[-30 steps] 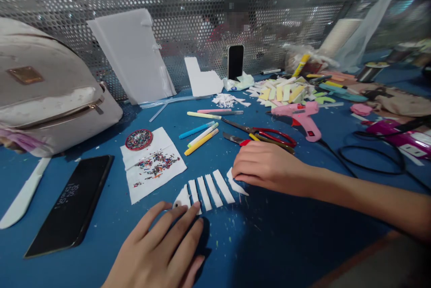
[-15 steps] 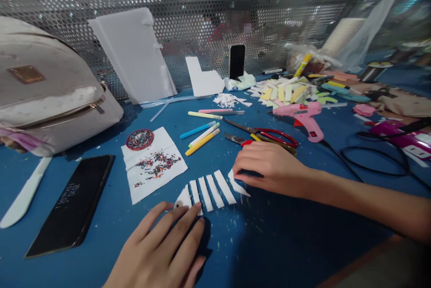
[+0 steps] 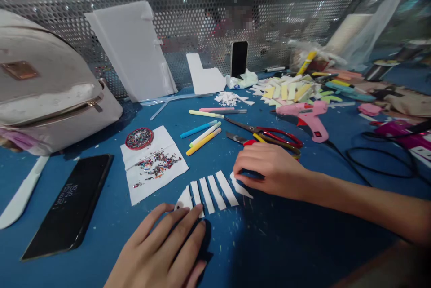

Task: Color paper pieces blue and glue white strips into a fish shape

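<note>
Several white strips [image 3: 216,192] lie side by side on the blue table, with small gaps between them. My left hand [image 3: 164,243] has its fingers spread, the tips resting on the rounded white piece [image 3: 185,200] with a dark dot and on the nearest strip. At the other end of the row, my right hand [image 3: 266,169] has its fingers bent together at the pointed white piece [image 3: 240,186]; whether they grip it or only press it is hidden. Red-handled scissors [image 3: 281,137] lie just behind my right hand.
Markers [image 3: 204,141] and a white sheet with colourful bits [image 3: 158,189] lie behind the strips. A pink glue gun [image 3: 311,117] with a cable is at right. A dark phone [image 3: 69,207] and backpack [image 3: 54,86] stand at left. Foam scraps [image 3: 286,88] are piled behind.
The view has shifted slightly, so things at the right appear a little further right. Both hands stay at the same white pieces, with no clear change of grip.
</note>
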`<state>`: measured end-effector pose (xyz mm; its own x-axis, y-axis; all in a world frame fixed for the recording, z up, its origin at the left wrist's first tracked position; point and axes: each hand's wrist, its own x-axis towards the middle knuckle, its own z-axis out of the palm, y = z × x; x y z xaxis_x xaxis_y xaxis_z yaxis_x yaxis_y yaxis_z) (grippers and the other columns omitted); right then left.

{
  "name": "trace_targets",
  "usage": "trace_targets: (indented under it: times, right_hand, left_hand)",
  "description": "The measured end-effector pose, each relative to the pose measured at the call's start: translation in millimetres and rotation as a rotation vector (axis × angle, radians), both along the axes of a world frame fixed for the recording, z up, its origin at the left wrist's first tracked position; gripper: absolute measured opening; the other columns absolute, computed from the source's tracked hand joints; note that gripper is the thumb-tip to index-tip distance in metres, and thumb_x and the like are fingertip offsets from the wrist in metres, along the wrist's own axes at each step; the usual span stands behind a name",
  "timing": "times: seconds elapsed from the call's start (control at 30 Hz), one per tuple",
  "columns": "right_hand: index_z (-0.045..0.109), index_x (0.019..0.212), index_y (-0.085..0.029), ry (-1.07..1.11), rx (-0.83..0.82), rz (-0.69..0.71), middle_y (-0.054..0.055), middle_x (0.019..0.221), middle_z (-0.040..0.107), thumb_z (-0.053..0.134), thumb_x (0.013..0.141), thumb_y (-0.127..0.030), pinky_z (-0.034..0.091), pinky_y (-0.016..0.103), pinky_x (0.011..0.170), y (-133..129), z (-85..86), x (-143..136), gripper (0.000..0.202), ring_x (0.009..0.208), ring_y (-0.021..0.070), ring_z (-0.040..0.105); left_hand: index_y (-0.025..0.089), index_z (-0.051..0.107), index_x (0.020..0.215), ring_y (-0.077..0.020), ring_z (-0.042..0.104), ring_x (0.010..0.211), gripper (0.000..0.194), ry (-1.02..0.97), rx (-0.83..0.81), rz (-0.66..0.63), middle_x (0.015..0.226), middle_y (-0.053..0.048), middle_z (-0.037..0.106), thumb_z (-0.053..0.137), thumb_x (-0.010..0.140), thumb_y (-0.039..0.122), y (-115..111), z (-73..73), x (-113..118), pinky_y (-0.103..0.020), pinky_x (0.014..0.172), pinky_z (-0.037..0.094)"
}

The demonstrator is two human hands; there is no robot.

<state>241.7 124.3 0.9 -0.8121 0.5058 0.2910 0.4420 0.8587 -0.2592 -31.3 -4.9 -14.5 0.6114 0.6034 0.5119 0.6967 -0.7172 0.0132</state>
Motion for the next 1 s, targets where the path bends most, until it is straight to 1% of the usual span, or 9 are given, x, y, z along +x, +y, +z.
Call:
trace_targets:
  times: [0.17, 0.33, 0.43, 0.57, 0.63, 0.73, 0.87, 1.0]
  right_hand:
    - [0.063, 0.089, -0.02, -0.013, -0.003, 0.004, 0.0, 0.086, 0.066, 0.053, 0.094, -0.025, 0.037, 0.029, 0.077, 2, 1.2, 1, 0.012, 0.081, 0.0167, 0.055]
    - [0.062, 0.098, -0.02, -0.024, -0.035, 0.04, 0.002, 0.098, 0.065, 0.056, 0.092, -0.022, 0.037, 0.031, 0.084, -5, 10.8, -1, 0.009, 0.09, 0.018, 0.053]
    - [0.062, 0.102, -0.02, -0.037, -0.029, 0.072, 0.002, 0.104, 0.064, 0.056, 0.092, -0.022, 0.037, 0.032, 0.084, -11, 19.6, -11, 0.011, 0.092, 0.0184, 0.051]
    - [0.063, 0.101, -0.02, -0.099, 0.047, 0.105, 0.003, 0.103, 0.061, 0.057, 0.093, -0.023, 0.036, 0.033, 0.077, -13, 27.0, -31, 0.011, 0.089, 0.019, 0.048]
    - [0.064, 0.099, -0.02, -0.126, 0.096, 0.133, 0.004, 0.103, 0.06, 0.059, 0.092, -0.024, 0.035, 0.033, 0.076, -10, 27.2, -40, 0.01, 0.089, 0.0195, 0.047]
    - [0.065, 0.094, -0.019, -0.139, 0.117, 0.167, 0.004, 0.103, 0.058, 0.06, 0.093, -0.027, 0.035, 0.033, 0.076, -6, 24.8, -48, 0.01, 0.089, 0.0192, 0.046]
    - [0.066, 0.091, -0.019, -0.133, 0.086, 0.178, 0.004, 0.101, 0.058, 0.059, 0.094, -0.028, 0.036, 0.033, 0.077, -4, 22.2, -52, 0.012, 0.089, 0.019, 0.045]
    - [0.066, 0.091, -0.019, -0.143, 0.055, 0.181, 0.003, 0.101, 0.058, 0.061, 0.093, -0.029, 0.035, 0.032, 0.076, -3, 22.7, -52, 0.011, 0.088, 0.0184, 0.044]
  left_hand:
    - [0.019, 0.069, 0.114, -0.0182, 0.062, 0.11, 0.03, -0.009, -0.029, 0.012, 0.123, -0.003, 0.067, 0.046, 0.1, 0.033, -1, 1.0, 0, -0.034, 0.114, 0.025]
    - [0.019, 0.07, 0.112, -0.018, 0.061, 0.11, 0.032, 0.013, 0.019, -0.002, 0.123, -0.003, 0.067, 0.042, 0.101, 0.031, 2, -5.2, -2, -0.035, 0.114, 0.024]
    - [0.018, 0.07, 0.113, -0.019, 0.06, 0.11, 0.033, 0.007, 0.052, -0.015, 0.125, -0.004, 0.067, 0.04, 0.101, 0.027, 3, -7.0, -3, -0.037, 0.114, 0.024]
    - [0.015, 0.069, 0.113, -0.0196, 0.06, 0.108, 0.031, 0.05, 0.019, -0.029, 0.125, -0.006, 0.066, 0.043, 0.1, 0.026, 3, -1.6, -4, -0.036, 0.113, 0.025]
    - [0.015, 0.07, 0.112, -0.0195, 0.061, 0.108, 0.031, 0.062, 0.018, -0.034, 0.125, -0.006, 0.066, 0.044, 0.1, 0.026, 1, 1.0, -5, -0.036, 0.113, 0.024]
    - [0.016, 0.07, 0.111, -0.0196, 0.062, 0.108, 0.03, 0.026, -0.003, -0.013, 0.125, -0.006, 0.066, 0.045, 0.1, 0.029, -1, 1.6, -4, -0.035, 0.114, 0.025]
    - [0.018, 0.07, 0.11, -0.019, 0.063, 0.109, 0.03, -0.04, -0.018, 0.01, 0.123, -0.003, 0.068, 0.048, 0.099, 0.036, -2, -1.3, -1, -0.034, 0.115, 0.024]
    - [0.019, 0.07, 0.112, -0.0189, 0.063, 0.109, 0.028, -0.03, -0.023, 0.004, 0.123, -0.003, 0.068, 0.051, 0.098, 0.034, -2, -3.3, 0, -0.035, 0.115, 0.025]
